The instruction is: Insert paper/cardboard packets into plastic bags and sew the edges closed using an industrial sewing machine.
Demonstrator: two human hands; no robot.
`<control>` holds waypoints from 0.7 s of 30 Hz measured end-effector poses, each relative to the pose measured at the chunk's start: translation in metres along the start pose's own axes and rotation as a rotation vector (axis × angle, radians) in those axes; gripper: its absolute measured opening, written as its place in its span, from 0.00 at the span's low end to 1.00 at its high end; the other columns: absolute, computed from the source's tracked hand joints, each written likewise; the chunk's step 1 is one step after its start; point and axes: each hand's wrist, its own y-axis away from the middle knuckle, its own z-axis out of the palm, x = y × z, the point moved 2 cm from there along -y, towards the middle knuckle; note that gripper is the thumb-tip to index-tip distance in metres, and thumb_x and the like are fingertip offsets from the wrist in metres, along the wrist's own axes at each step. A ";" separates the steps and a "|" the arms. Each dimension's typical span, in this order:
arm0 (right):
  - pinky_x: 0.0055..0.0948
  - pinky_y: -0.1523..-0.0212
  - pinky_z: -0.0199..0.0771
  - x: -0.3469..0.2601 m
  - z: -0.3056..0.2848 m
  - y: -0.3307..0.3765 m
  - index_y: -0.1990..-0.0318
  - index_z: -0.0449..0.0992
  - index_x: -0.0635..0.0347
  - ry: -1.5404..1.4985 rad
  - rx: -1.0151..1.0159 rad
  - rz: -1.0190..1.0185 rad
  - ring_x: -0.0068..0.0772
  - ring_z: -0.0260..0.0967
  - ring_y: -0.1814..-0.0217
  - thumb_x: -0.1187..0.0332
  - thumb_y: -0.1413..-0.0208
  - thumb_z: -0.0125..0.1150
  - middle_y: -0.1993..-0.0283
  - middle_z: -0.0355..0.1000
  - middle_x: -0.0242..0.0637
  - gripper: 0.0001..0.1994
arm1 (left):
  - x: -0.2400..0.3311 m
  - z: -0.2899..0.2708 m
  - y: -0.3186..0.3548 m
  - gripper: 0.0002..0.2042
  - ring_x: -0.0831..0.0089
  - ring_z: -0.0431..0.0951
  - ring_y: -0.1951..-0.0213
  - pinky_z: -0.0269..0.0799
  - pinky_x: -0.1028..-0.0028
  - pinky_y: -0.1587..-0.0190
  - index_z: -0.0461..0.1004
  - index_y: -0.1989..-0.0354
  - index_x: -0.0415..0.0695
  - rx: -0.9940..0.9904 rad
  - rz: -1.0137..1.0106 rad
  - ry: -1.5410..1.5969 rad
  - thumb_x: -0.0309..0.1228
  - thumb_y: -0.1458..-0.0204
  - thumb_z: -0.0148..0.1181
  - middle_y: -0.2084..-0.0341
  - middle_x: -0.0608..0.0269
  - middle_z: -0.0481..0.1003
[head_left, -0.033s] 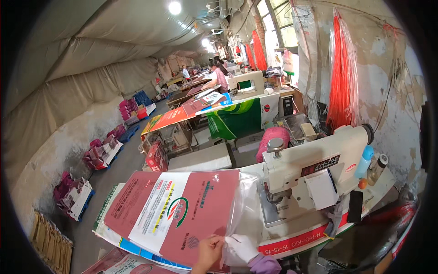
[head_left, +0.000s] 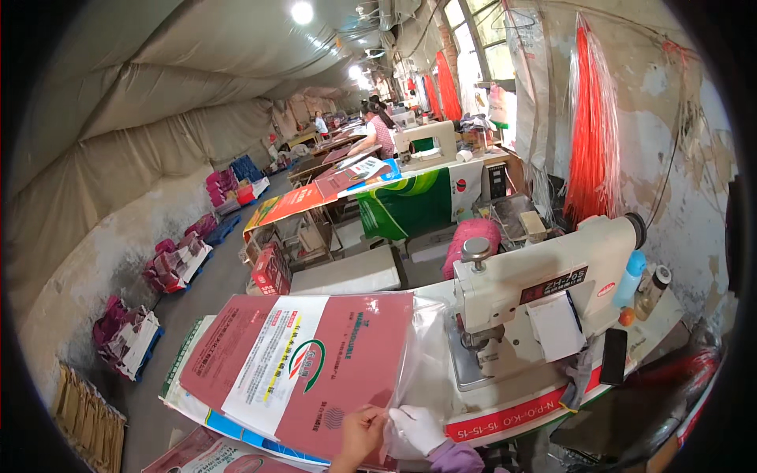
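A dusty-red and white printed plastic sack [head_left: 364, 377] lies flat on top of a stack at the near end of the table. Clear plastic film [head_left: 408, 370] sticks out along its right edge. At the sack's lower right corner, my bare left hand [head_left: 361, 435] is closed, its fingertips pinching the edge. Right beside it, my right hand [head_left: 416, 428], in a white glove, is closed on the clear film at the same corner. The two hands' fingertips nearly meet. Just to their right stands a cream industrial sewing machine [head_left: 544, 276], its needle area apart from the sack.
A phone [head_left: 614, 356], a blue bottle [head_left: 629, 280] and a grey cloth [head_left: 579, 382] lie or stand by the machine. Behind it sits a pink thread cone [head_left: 471, 240]. A bench [head_left: 339, 274] stands beyond the table. Another person [head_left: 378, 134] works farther back. Bundles lie along the left wall.
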 end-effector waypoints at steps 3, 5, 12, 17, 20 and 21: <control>0.40 0.71 0.71 0.004 -0.012 0.005 0.74 0.77 0.60 0.411 0.236 -0.193 0.40 0.74 0.77 0.55 0.47 0.62 0.80 0.72 0.41 0.16 | -0.008 -0.003 0.008 0.05 0.74 0.76 0.71 0.69 0.76 0.68 0.80 0.66 0.39 0.001 -0.088 0.054 0.25 0.49 0.61 0.75 0.58 0.78; 0.46 0.66 0.74 0.018 -0.038 0.000 0.78 0.76 0.56 1.014 0.248 -0.145 0.53 0.74 0.71 0.55 0.45 0.55 0.75 0.74 0.49 0.16 | -0.022 -0.010 0.009 0.05 0.77 0.77 0.69 0.69 0.77 0.66 0.81 0.66 0.38 0.289 -0.203 0.285 0.25 0.48 0.61 0.73 0.61 0.79; 0.34 0.51 0.72 -0.049 0.000 0.033 0.41 0.64 0.57 0.426 0.057 -0.546 0.43 0.75 0.53 0.61 0.46 0.62 0.56 0.75 0.42 0.26 | -0.011 0.002 0.008 0.05 0.80 0.76 0.70 0.71 0.79 0.64 0.82 0.65 0.36 0.086 -0.203 0.331 0.21 0.50 0.64 0.73 0.64 0.80; 0.38 0.50 0.71 -0.020 0.011 0.033 0.41 0.63 0.58 0.596 0.138 -0.363 0.43 0.75 0.54 0.57 0.46 0.63 0.55 0.75 0.43 0.28 | -0.022 0.009 0.016 0.04 0.81 0.76 0.72 0.71 0.80 0.67 0.81 0.69 0.35 0.123 -0.302 0.327 0.19 0.53 0.67 0.76 0.63 0.80; 0.40 0.53 0.72 -0.021 0.011 0.039 0.47 0.70 0.59 0.356 0.101 -0.276 0.42 0.76 0.57 0.52 0.44 0.59 0.60 0.76 0.42 0.24 | -0.024 0.003 0.025 0.04 0.81 0.76 0.72 0.71 0.80 0.67 0.82 0.69 0.35 0.161 -0.317 0.340 0.19 0.54 0.67 0.75 0.64 0.80; 0.40 0.53 0.72 -0.016 0.010 0.039 0.47 0.70 0.59 0.355 0.103 -0.271 0.42 0.76 0.57 0.52 0.44 0.59 0.60 0.76 0.42 0.24 | -0.023 0.002 0.025 0.04 0.81 0.76 0.72 0.71 0.81 0.67 0.82 0.69 0.35 0.199 -0.343 0.359 0.19 0.54 0.67 0.75 0.65 0.80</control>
